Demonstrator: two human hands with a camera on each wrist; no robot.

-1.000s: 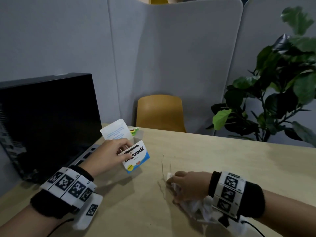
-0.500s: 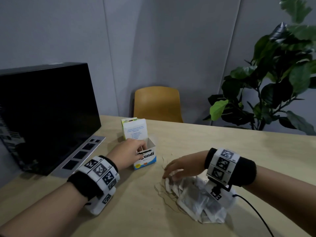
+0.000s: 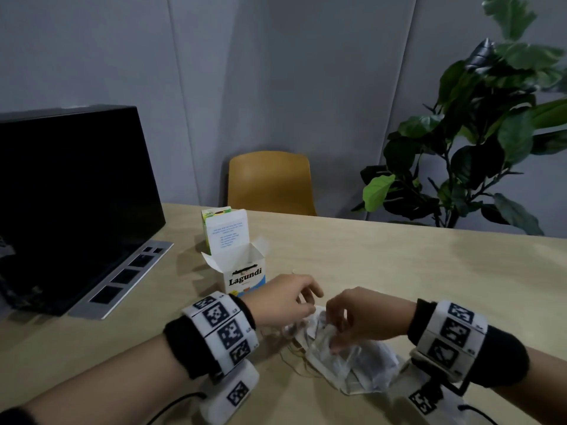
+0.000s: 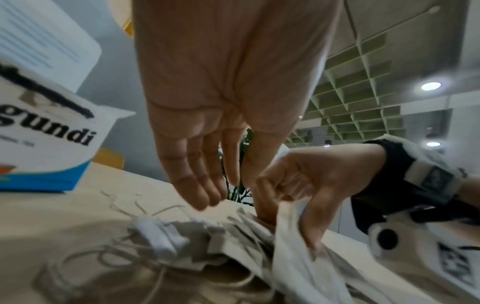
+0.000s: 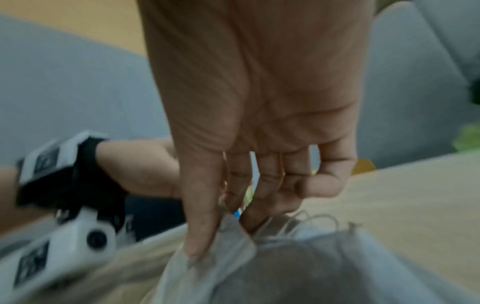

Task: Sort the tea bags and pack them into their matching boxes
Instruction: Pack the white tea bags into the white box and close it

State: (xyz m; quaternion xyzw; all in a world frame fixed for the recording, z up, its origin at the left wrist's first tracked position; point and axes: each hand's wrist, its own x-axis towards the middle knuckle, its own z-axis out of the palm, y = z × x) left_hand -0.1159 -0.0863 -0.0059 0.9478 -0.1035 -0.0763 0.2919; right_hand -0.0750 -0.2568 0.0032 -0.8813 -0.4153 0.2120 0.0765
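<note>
At a pale wooden table (image 3: 429,271), we see 2 hands meet over a heap of tea bags (image 3: 343,360). From the head camera, the right hand (image 3: 365,317) curls down into the pile; only its wrist camera shows the thumb and fingers pinching a fold of 1 white bag (image 5: 207,259). The left wrist camera shows what the head view hides: the left hand (image 4: 223,115), fingers straight and relaxed, hovers just above the heap and holds nothing. The bags are thin, whitish paper sachets, crumpled together, with pale strings (image 4: 109,253) looping loose on the wood at the pile's left. An open white and blue box marked "Lagundi" (image 3: 242,271) stands upright just beyond the left hand, lid flap raised; a green and white box (image 3: 211,222) stands right behind it. A dark monitor (image 3: 70,191) fills the table's left side. Bare tabletop stretches to the right of the boxes toward the far edge, where a yellow chair (image 3: 270,182) and a leafy plant (image 3: 478,142) stand.
</note>
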